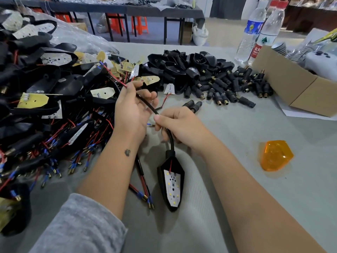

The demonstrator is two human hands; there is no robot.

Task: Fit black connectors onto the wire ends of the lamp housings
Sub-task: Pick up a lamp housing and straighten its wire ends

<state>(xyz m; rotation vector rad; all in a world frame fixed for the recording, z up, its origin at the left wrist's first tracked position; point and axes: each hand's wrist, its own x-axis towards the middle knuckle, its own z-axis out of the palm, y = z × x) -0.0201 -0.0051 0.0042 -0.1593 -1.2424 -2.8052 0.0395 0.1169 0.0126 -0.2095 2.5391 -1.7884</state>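
Working at a grey bench, we find its left edge taken up by the biggest mass, a tangle of housings with red and black leads, heaped there we judge as the stock waiting for connectors. Toward the far edge lies a smaller heap of black shells, and just right of it the connectors, spread loose so one can be picked singly. A carton sits at the far right corner with two bottles behind it.

Near the front edge, between our forearms, one housing lies face up, LED board showing, its black cable rising to our hands. Our right hand pinches that cable between thumb and curled fingers, likely to steady it. Our left hand curls round the upper run, thumb and fingers gripping near the red wire, presenting the end for fitting.

An orange lens rests apart toward the right edge. No connector is in either hand yet.
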